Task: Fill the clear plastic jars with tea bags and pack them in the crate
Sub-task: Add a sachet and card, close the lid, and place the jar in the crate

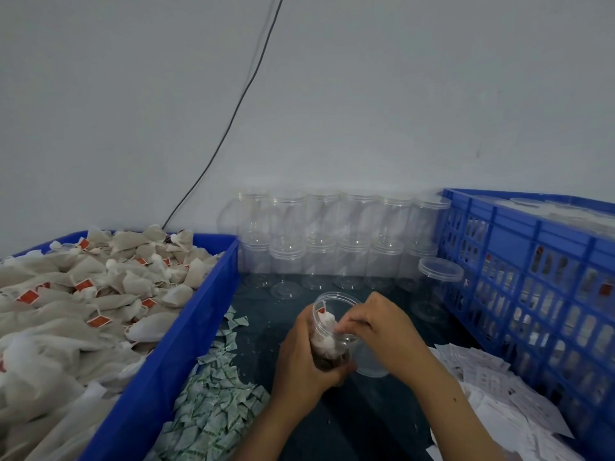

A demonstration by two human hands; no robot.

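Observation:
My left hand [301, 356] grips a clear plastic jar [332, 307], tilted with its mouth up and away from me, partly filled with tea bags. My right hand [376, 319] has its fingertips in the jar's mouth, pinching a white tea bag [327, 324] with a red tag. A blue bin [156, 354] on the left is heaped with loose tea bags [76, 294]. The blue lattice crate [532, 277] on the right holds filled jars seen through its wall.
Empty clear jars [326, 241] stand stacked in two rows against the wall. One jar with a lid [439, 271] stands beside the crate. Small green-printed sachets [213, 407] lie beside the bin; white paper labels [492, 387] lie by the crate. A black cable [233, 118] hangs on the wall.

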